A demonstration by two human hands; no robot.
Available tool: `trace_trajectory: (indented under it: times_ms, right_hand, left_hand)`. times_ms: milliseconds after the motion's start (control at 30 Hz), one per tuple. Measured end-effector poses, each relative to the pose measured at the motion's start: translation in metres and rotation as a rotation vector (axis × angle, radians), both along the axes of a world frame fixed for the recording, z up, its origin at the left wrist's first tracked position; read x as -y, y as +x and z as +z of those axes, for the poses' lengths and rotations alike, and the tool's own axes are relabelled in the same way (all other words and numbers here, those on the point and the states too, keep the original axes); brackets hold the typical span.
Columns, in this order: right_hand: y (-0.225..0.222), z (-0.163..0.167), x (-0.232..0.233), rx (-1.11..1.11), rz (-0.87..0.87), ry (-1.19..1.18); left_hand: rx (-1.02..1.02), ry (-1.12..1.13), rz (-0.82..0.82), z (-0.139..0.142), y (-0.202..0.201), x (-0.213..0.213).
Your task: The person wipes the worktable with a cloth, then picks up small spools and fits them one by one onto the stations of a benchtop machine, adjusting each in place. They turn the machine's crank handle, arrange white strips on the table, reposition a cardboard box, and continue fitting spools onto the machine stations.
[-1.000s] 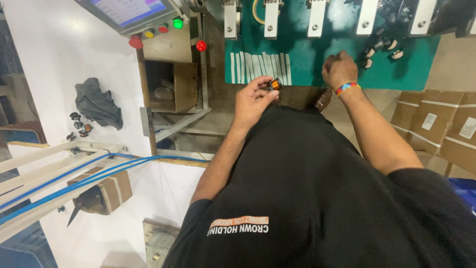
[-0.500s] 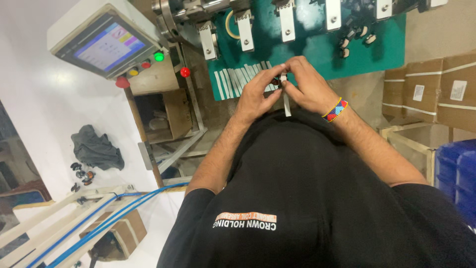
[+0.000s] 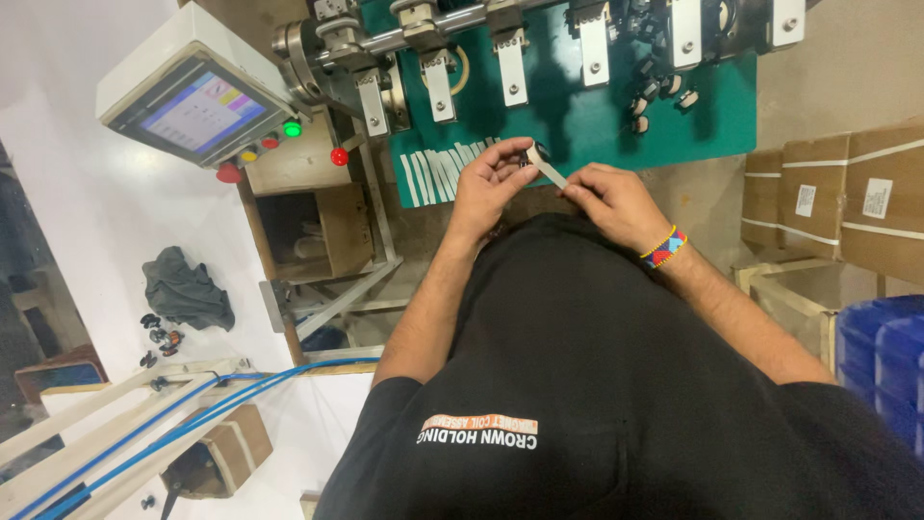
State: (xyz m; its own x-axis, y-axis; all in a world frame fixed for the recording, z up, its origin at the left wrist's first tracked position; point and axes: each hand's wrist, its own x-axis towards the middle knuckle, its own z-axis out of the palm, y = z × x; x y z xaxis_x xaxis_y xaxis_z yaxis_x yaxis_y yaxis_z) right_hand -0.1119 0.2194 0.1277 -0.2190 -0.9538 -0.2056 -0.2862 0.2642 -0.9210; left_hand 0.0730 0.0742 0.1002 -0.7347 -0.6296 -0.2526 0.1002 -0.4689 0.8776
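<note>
My left hand (image 3: 491, 181) and my right hand (image 3: 616, 200) meet in front of my chest, above the near edge of a green work surface (image 3: 577, 120). Between their fingertips they hold a short white strip (image 3: 549, 170) with a small dark round part (image 3: 534, 152) at its far end. The left fingers pinch the dark part end, and the right fingers pinch the strip's near end. A beaded band sits on my right wrist. A row of several white strips (image 3: 438, 173) lies on the green surface just left of my left hand.
A machine with a metal shaft and several white clamp blocks (image 3: 510, 63) runs along the far side. A touch-screen control box (image 3: 192, 106) with coloured buttons stands at left. Cardboard boxes (image 3: 837, 197) and blue bins (image 3: 885, 366) are at right. Blue hoses (image 3: 192, 424) run lower left.
One second ago my hands were apart, the right reaching onto the green surface. They came together holding the white strip and dark part, and my view has shifted slightly.
</note>
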Motion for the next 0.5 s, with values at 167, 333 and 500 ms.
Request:
trace_trajectory:
  times_ms: [167, 333, 500]
  right_hand:
    - [-0.034, 0.003, 0.007, -0.46, 0.001, -0.367]
    - [-0.048, 0.004, -0.001, -0.493, -0.031, -0.483]
    - [-0.072, -0.002, -0.005, -0.402, 0.02, -0.537]
  left_hand:
    - [-0.075, 0.425, -0.109, -0.01, -0.021, -0.02]
    - [-0.181, 0.569, -0.102, -0.011, -0.041, -0.045]
    - [-0.275, 0.588, -0.036, -0.011, -0.059, -0.064]
